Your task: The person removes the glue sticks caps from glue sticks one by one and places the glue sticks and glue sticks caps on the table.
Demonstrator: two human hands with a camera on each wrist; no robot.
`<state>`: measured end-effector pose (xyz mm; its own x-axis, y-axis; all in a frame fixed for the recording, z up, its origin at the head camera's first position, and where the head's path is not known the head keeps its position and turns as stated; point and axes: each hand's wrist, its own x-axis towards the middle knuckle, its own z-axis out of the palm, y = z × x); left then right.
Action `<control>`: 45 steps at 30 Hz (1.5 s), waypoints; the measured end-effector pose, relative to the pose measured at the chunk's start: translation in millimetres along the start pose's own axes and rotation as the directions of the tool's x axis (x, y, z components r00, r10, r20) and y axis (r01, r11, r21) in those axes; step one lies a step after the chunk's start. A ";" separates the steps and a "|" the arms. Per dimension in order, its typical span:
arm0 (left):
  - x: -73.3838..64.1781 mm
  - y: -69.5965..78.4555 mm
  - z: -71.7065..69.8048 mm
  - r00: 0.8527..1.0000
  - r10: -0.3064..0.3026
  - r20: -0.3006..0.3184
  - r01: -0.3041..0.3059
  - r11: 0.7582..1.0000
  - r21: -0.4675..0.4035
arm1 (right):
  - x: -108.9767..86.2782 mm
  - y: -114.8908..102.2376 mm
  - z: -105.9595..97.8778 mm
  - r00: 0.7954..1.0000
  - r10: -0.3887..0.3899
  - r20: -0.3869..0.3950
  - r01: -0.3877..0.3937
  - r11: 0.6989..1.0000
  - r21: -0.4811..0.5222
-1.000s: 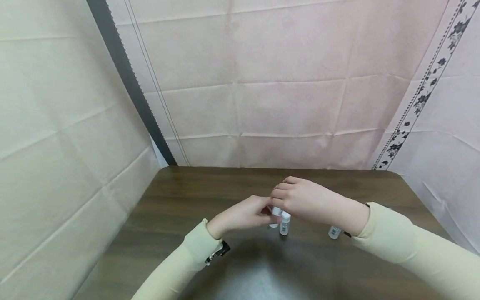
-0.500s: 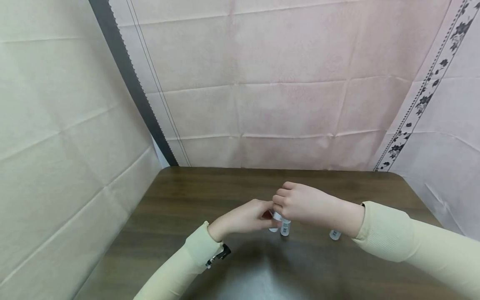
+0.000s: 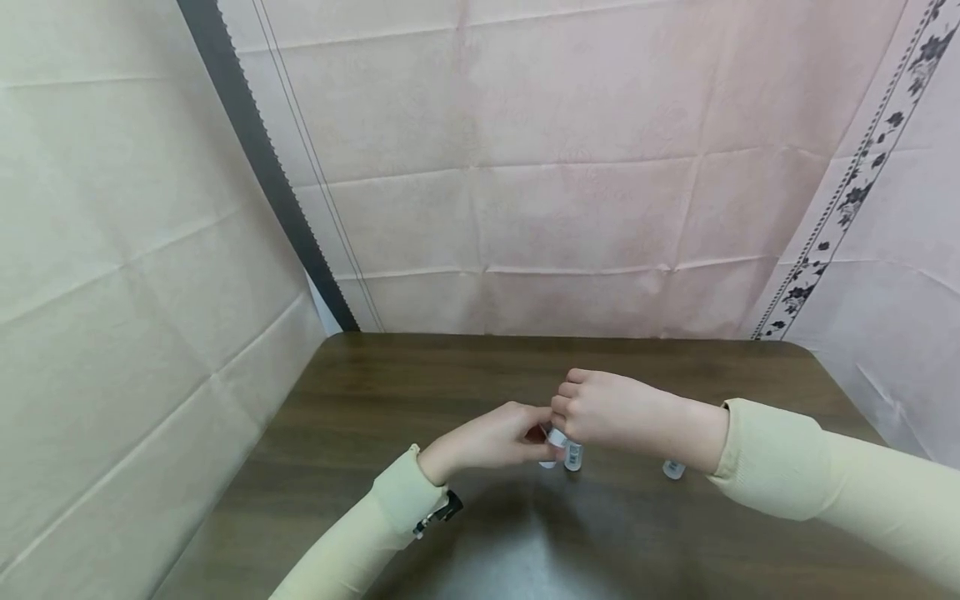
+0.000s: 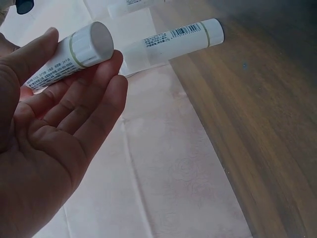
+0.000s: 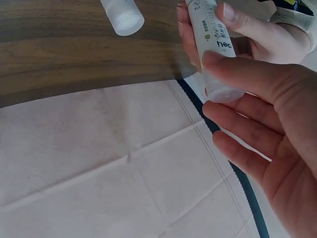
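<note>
Between both hands is a white glue stick (image 4: 81, 47) with a translucent cap, tilted and raised off the table. My left hand (image 3: 491, 435) holds its lower body between thumb and fingers. At the cap end, my right hand (image 3: 607, 408) pinches it, thumb on one side and fingers on the other in the right wrist view. A second glue stick (image 3: 573, 457) stands upright just beside the held one, its top hidden behind the right hand. Below the right wrist is a third glue stick (image 3: 673, 469), partly covered by that wrist.
The brown wooden table (image 3: 405, 375) has rounded far corners. Behind it hangs a pale pinkish cloth (image 3: 570, 208), with another pale cloth (image 3: 150, 333) along the left side. A small black device (image 3: 444, 510) is strapped at the left cuff.
Both hands have come down slightly with the glue stick, and the right hand has closed in tighter at its cap. The standing glue sticks keep their places.
</note>
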<state>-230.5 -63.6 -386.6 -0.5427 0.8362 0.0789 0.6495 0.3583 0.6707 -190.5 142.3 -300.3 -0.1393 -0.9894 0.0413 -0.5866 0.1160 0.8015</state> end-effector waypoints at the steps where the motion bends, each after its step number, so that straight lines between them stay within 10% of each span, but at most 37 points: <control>1: 0.4 0.0 -0.1 1.000 0.004 0.000 -0.004 1.000 0.003 | -0.1 0.2 -0.6 1.000 0.001 0.005 -0.001 1.000 0.001; 21: -0.7 -1.5 9.8 1.000 -0.009 0.016 0.008 1.000 0.027 | 1.8 -3.7 -5.8 0.992 0.006 0.128 -0.021 0.993 0.113; 45: -3.8 -11.4 12.1 1.000 0.008 -0.004 -0.007 0.998 0.069 | -1.4 17.2 -12.6 0.996 0.063 0.062 -0.073 0.983 0.168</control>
<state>-229.5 -65.8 -403.4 -0.5400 0.8372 0.0870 0.6886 0.3800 0.6176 -190.3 144.6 -279.1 -0.2251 -0.9728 0.0550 -0.7003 0.2008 0.6851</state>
